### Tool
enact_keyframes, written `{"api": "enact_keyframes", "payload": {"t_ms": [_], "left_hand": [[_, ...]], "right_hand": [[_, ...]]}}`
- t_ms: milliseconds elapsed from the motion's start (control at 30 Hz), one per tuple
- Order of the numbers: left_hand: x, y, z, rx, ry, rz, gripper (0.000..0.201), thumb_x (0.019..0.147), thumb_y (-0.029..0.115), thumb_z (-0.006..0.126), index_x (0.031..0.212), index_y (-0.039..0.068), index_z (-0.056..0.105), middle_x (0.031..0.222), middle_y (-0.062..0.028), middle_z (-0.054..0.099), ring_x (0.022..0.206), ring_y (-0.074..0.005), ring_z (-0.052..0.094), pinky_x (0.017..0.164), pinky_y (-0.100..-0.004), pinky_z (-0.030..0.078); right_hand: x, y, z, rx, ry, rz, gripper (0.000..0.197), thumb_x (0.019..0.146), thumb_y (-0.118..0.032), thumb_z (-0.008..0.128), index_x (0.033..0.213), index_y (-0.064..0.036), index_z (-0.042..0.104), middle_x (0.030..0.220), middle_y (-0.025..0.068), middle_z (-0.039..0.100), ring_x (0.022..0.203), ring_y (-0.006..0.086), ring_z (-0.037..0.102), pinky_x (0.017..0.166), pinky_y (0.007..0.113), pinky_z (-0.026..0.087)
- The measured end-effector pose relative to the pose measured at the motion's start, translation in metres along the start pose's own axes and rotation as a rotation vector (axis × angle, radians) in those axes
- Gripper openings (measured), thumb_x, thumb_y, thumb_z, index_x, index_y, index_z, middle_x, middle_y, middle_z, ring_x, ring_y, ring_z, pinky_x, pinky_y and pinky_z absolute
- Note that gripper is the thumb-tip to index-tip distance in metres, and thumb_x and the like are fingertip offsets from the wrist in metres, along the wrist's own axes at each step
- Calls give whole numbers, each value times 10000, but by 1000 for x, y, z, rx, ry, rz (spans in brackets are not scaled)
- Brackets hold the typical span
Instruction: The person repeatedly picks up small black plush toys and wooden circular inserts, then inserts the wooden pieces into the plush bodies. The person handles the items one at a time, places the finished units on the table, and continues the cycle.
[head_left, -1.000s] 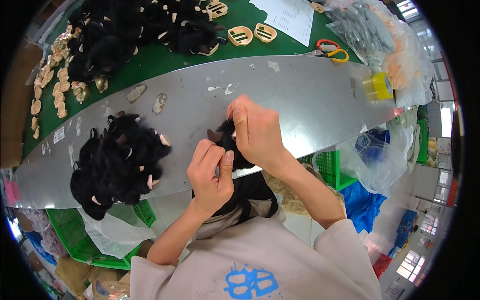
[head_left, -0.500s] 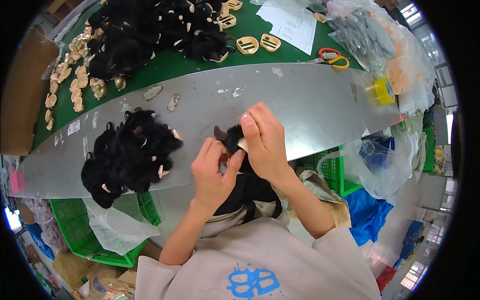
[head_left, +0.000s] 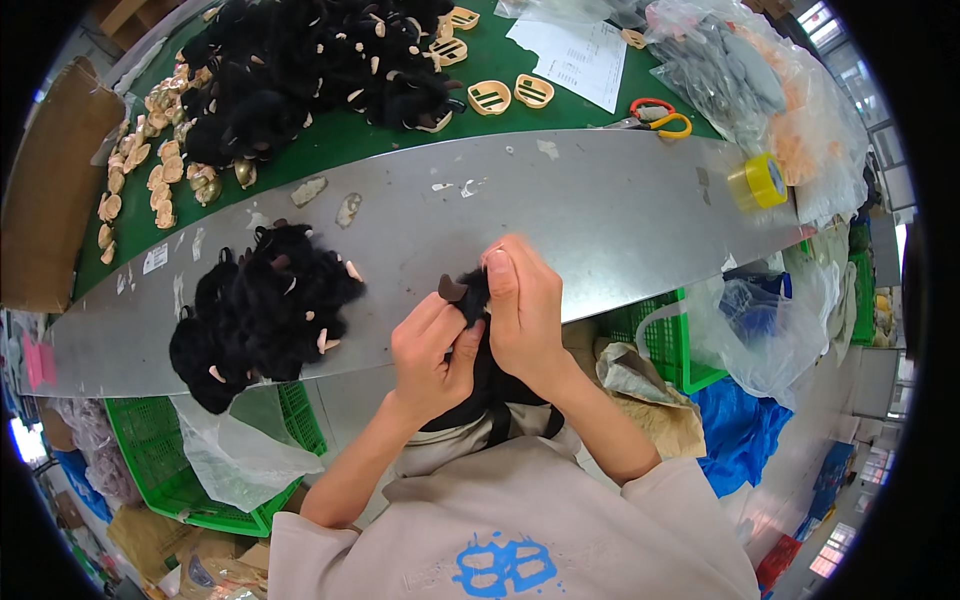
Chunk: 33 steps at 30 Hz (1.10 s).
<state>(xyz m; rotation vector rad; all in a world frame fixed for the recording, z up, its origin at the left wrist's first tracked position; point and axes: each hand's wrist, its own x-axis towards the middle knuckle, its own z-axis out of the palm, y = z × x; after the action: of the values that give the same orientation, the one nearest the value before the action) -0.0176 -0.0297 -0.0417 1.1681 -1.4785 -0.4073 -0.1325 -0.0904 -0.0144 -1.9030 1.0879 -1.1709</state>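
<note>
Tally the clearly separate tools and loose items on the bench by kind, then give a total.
Scissors with orange and yellow handles: 1
Yellow tape roll: 1
White paper sheet: 1
Black furry piece held in both hands: 1
Heaps of black furry pieces: 2
Total: 6

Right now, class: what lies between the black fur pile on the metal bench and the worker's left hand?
Head view: only bare grey bench separates the fur pile from the left hand, which grips a black furry piece.

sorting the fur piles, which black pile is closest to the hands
The small black pile on the grey metal strip, just left of the left hand. The big pile lies far off on the green mat.
</note>
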Motion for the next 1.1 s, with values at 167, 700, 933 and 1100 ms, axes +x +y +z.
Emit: {"api": "enact_keyframes", "payload": {"t_ms": [167, 700, 933, 1100], "left_hand": [[0, 0, -1, 9, -7, -12, 112, 834, 7, 625, 760, -5, 543, 671, -97, 439, 573, -268, 420, 500, -360, 331], [4, -3, -6, -7, -48, -104, 187, 859, 14, 642, 722, -7, 517, 628, -99, 422, 553, -265, 399, 492, -366, 308], [-22, 58, 20, -261, -387, 238, 132, 682, -46, 640, 687, 34, 534, 640, -92, 453, 560, -256, 466, 491, -330, 410], [2, 28, -15, -104, -105, -57, 156, 756, 4, 632, 667, 7, 504, 615, -102, 412, 515, -269, 421, 462, -354, 332]], "right_hand": [[5, 4, 2, -29, -73, 2, 327, 1026, -188, 416, 760, -9, 477, 620, 129, 479, 506, 301, 468, 480, 383, 361], [34, 27, 17, -214, 187, -23, 398, 987, -171, 492, 617, -33, 448, 506, 105, 458, 419, 282, 412, 421, 387, 297], [68, 36, 13, -209, 264, 95, 412, 998, -259, 487, 658, -30, 530, 529, 87, 447, 458, 203, 444, 460, 344, 324], [37, 31, -29, 669, -138, 496, 479, 997, -398, 486, 750, -13, 627, 576, 4, 467, 564, 82, 461, 508, 282, 346]]}}
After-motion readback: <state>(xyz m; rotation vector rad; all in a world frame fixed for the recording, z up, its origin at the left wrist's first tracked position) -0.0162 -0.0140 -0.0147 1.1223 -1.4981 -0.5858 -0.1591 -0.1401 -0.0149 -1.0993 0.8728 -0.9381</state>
